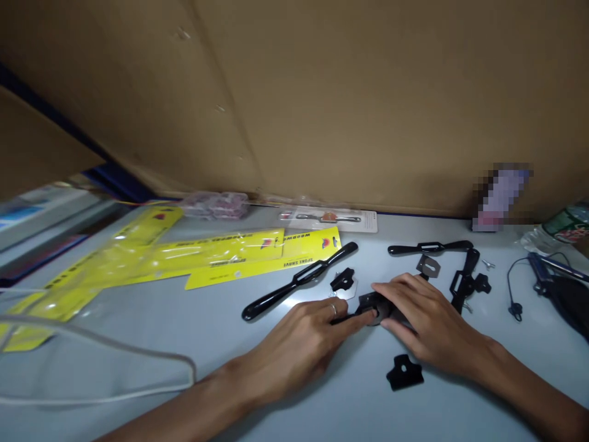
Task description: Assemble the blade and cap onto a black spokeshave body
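Both hands meet right of centre in the frame, on one black metal spokeshave body (367,301) with a grey metal blade (380,314) at its middle. That's where the work is.

Left hand (304,337), ring on one finger, comes in from lower left: fingers curled together on the handle side, index fingertip reaching onto the blade. Right hand (430,325) comes in from lower right: fingers close together on the upper edge, thumb below, clamped on the body's other side. Contact area is small and partly covered by fingers, so exact blade seating can't be read.

Around them, on the pale grey tabletop (221,393):
- Black notched metal plate with a hole (405,372), flat, just below the right hand.
- Long black two-handled spokeshave frame (301,281), diagonal, above the left hand.
- Small black lobed plate (343,279), overlapping a pale metal piece, near that frame's right end.
- Second black frame (430,247), lying flat above the right hand, slotted grey metal blade (429,266) just below it.
- Third black frame (464,282), steeply angled, right of the right hand, black lobed part (482,283) beside it, silver wing screw (488,264) near.

Upper left to centre: yellow printed cards (257,264), some under clear plastic. Clear-packed spokeshave card (329,219) at the back, by the brown cardboard wall (294,104).
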`<state>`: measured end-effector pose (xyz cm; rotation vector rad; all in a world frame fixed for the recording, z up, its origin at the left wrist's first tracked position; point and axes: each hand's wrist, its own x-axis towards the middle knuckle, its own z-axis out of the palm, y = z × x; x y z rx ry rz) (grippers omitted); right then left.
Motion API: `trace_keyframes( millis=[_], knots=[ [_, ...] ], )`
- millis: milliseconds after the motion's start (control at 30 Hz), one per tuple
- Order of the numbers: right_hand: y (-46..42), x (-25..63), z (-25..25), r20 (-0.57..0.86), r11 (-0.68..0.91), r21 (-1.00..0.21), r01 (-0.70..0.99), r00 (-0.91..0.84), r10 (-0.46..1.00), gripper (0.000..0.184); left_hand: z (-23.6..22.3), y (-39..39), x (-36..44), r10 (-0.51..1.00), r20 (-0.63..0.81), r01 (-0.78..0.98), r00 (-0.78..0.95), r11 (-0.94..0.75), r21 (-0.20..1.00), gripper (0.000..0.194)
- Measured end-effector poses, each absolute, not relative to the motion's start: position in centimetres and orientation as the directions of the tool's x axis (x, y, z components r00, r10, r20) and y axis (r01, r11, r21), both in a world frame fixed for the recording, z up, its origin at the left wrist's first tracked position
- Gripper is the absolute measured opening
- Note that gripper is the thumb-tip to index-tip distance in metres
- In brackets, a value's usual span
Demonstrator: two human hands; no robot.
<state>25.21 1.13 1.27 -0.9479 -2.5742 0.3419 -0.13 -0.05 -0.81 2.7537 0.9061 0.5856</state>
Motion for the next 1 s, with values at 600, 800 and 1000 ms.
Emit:
trace_keyframes(
  millis=[600,800,1000],
  knots=[
    [1.01,25.40,1.14,0.218,0.717,-0.416,0.560,-0.703,0.676,0.048,-1.45,0.19,-0.26,0.583,0.371,0.510,0.723,-0.812,0.283,0.067],
    [0.94,25.40,1.23,0.216,0.703,-0.429,0.567,-0.691,0.690,0.048,-1.77,0.15,-0.34,0.577,0.387,0.509,0.719,-0.817,0.272,0.067],
    [0.95,25.37,1.32,0.184,0.694,-0.421,0.584,-0.694,0.696,0.048,-1.37,0.19,-0.16,0.566,0.405,0.509,0.718,-0.824,0.249,0.063]
  ],
)
